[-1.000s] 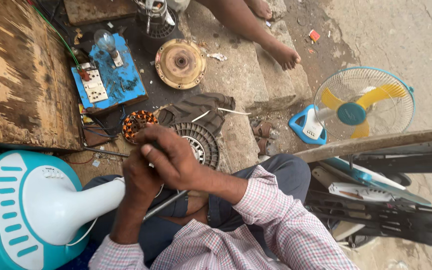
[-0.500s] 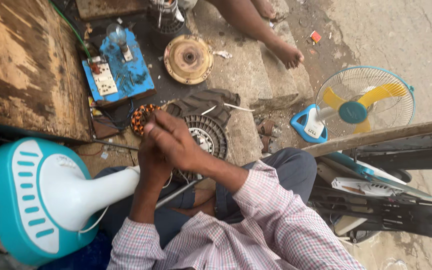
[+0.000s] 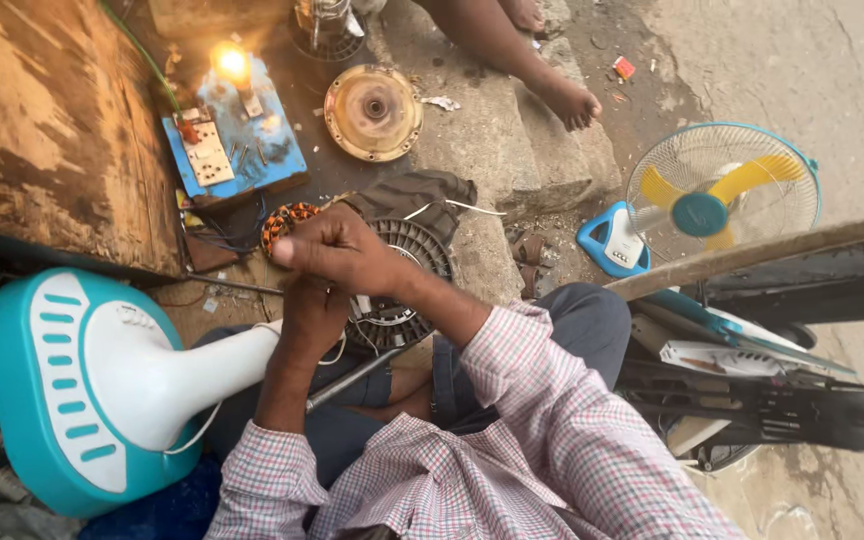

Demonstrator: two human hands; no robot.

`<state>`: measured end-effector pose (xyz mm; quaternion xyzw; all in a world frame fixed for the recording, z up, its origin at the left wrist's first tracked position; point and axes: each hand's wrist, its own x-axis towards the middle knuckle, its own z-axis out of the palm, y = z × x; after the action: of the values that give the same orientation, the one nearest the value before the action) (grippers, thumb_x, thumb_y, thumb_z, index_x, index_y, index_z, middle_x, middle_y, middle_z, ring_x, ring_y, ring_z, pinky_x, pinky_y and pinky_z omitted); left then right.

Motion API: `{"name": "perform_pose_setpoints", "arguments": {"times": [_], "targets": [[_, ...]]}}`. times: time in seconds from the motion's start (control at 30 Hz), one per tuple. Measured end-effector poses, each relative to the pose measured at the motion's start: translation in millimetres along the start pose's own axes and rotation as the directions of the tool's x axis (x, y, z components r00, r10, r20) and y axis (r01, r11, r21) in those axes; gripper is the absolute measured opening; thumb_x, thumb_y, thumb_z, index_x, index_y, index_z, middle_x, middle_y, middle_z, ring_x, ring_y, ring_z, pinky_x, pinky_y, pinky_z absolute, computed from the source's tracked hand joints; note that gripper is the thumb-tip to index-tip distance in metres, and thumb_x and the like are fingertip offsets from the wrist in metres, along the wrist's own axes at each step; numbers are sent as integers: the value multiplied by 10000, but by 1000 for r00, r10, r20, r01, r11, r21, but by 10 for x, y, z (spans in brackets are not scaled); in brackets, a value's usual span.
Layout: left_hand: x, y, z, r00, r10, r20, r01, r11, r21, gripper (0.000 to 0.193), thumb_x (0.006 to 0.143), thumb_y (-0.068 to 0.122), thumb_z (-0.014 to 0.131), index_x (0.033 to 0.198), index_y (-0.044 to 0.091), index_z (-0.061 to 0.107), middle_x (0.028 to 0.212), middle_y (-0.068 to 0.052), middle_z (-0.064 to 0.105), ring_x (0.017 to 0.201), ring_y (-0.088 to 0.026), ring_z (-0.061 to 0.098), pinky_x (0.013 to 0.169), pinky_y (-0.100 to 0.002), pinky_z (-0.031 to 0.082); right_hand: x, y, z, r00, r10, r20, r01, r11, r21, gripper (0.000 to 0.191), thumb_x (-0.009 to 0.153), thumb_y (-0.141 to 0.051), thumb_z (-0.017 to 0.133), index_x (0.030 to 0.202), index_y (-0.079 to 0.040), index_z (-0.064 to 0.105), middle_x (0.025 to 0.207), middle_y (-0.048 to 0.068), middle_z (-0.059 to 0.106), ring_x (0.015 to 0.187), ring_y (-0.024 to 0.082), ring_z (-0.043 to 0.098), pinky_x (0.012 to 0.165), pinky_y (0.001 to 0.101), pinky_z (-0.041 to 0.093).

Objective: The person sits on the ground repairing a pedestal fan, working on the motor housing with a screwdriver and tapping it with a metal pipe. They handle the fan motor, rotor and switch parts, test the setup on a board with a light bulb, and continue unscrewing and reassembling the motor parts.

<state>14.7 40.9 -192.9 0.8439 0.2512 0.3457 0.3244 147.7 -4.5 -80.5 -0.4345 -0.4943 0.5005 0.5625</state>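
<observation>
Both hands meet over the lap, fingers curled in. Right hand (image 3: 337, 250) is fisted on top, pinching something small I can't make out; left hand (image 3: 312, 315) is closed just under it, touching it. White wire (image 3: 335, 352) loops out below the left hand. Directly behind the hands: copper-wound stator (image 3: 287, 222) and round grey vented motor housing (image 3: 407, 262), lying on the ground. Dark cloth (image 3: 422, 192) just beyond the housing. Teal-and-white fan base (image 3: 72, 390) lies tilted at left, its neck reaching toward the left hand. Further out: blue test board (image 3: 237, 150) with a lit bulb (image 3: 232, 62), round brass-coloured cover (image 3: 372, 112), another person's bare foot (image 3: 567, 100). Small table fan (image 3: 717, 190) stands to the right.
</observation>
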Motion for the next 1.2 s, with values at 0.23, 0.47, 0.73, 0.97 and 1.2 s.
{"name": "perform_pose_setpoints", "arguments": {"times": [0.23,0.47,0.73,0.97,1.2], "targets": [[138,128,-17,996,-93,-5,92,984,-150,181,924,175,680,920,-6,682,733,-192,668,732,-390,719,595,-454,520,21,112,79,809,-286,-514,230,958,-171,468,1109,-374,580,753,-81,504,694,-47,440,662,68,380,577,281,336],[198,269,-88,997,-56,-50,50,992,-115,180,955,188,700,912,14,683,756,-172,682,747,-364,727,634,-445,530,102,80,-53,986,18,-165,0,994,108,471,1091,-332,579,693,-98,486,639,-68,439,596,63,356,519,288,296],[87,99,6,998,-48,-39,53,992,115,273,956,238,730,845,7,636,722,-192,647,752,-413,687,631,-477,516,112,87,-43,999,54,-7,-54,997,-60,505,1017,-342,614,615,-47,532,553,-25,508,513,93,447,483,304,348],[104,122,59,995,9,-97,-9,1000,0,205,918,194,693,979,1,664,822,-194,689,809,-421,694,654,-482,538,-33,131,81,856,-351,-378,277,931,-237,421,1104,-365,575,864,-20,598,786,-7,573,765,89,528,681,332,442],[101,72,-85,994,107,9,-107,993,-57,182,975,181,663,1039,11,658,920,-219,697,913,-419,704,757,-495,539,62,169,-129,991,-82,108,82,997,-1,412,1077,-284,634,750,-40,577,640,-14,525,640,88,470,579,293,393]]}}
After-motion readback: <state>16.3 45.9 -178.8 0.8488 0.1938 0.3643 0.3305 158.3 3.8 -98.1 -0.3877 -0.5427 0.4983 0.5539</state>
